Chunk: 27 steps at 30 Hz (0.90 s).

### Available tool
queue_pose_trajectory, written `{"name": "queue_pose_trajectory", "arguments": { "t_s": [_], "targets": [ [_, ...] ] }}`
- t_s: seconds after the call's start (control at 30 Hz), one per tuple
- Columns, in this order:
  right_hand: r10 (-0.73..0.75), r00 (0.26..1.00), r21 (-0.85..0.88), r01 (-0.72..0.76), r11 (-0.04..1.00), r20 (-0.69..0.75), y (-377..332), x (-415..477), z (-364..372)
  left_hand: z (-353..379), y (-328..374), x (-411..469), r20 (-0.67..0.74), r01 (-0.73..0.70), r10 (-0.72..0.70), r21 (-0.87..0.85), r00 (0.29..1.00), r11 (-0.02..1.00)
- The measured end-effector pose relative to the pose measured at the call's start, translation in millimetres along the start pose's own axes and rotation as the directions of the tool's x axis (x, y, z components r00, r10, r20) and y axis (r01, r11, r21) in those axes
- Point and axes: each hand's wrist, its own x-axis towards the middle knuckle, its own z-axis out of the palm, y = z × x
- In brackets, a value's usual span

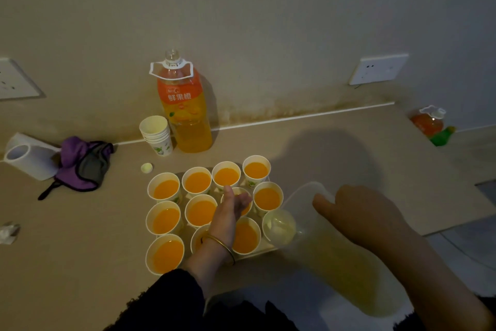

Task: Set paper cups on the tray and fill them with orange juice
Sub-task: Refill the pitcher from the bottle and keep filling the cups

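A white tray (264, 249) on the beige counter carries several paper cups in rows. Most are full of orange juice (166, 188); the cup at the front right (279, 226) looks empty. My right hand (359, 212) grips a clear plastic jug (335, 263) that holds some juice, tilted with its mouth just beside that empty cup. My left hand (230, 212), a bangle on its wrist, hangs over the middle of the tray with the thumb apart from the fingers. It covers part of one cup (237, 192); I cannot tell whether it touches it.
An uncapped large orange juice bottle (183, 105) stands at the wall, with a stack of spare cups (157, 134) and its cap (146, 168) beside it. Left lie a purple cloth (80, 164), a white roll (24, 156) and crumpled paper (8, 232). Another bottle (429, 124) sits far right.
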Motion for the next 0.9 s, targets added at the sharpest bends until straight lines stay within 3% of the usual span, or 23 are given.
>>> {"name": "queue_pose_trajectory", "arguments": {
  "t_s": [0.17,0.57,0.9],
  "targets": [
    [-0.042,0.999,-0.120,0.044,0.992,0.020,6.1,4.6,5.2,0.2,-0.1,1.1,-0.001,0.013,-0.013,0.014,1.000,1.000],
    [0.002,0.999,-0.025,-0.003,1.000,-0.036,2.2,12.6,8.9,-2.8,-1.4,2.7,-0.014,0.028,-0.027,0.044,1.000,0.999],
    [-0.020,0.998,-0.055,0.018,0.998,-0.052,4.8,25.9,17.0,-7.0,-0.4,2.7,-0.039,0.023,-0.020,0.065,0.999,0.998]
  ]
}}
